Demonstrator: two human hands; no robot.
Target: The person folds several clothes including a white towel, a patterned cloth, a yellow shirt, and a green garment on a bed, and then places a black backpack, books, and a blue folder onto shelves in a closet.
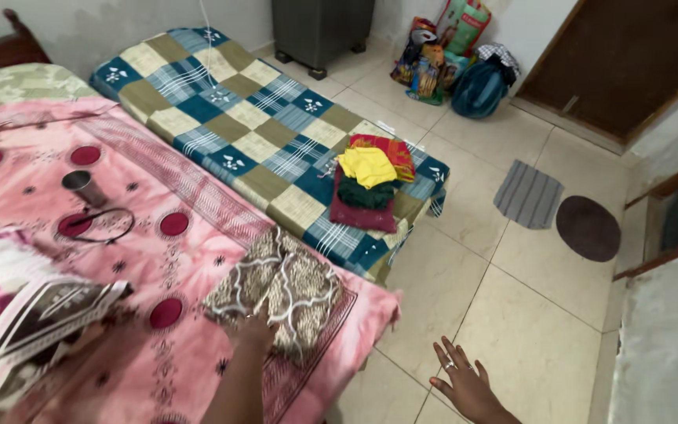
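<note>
Cloth with a brown-and-cream lattice print, already folded into a compact thick rectangle, lies near the foot corner of the bed, on the pink bedsheet with dark red dots. The left hand rests on the folded piece's near edge, fingers pressed flat onto the fabric rather than closed round it, as if smoothing or steadying it. The right hand hangs off the side of the bed above the tiled floor, fingers spread wide and holding nothing; rings show on it. Judging by how things lie, this piece looks folded but not yet put with the others: a stack of folded clothes, yellow, green, maroon and red-orange, sits well apart on the lower cot with the blue-and-olive checked cover. More remains on the bed, for a rumpled brown-and-white patterned fabric lies unfolded at the left, beside a pink-and-white piece. Farther up the pink sheet stand a steel tumbler and a thin dark loop of cord. Beyond the cot, bags are heaped against the wall, and a striped mat and a round dark mat lie on the floor near the door.
</note>
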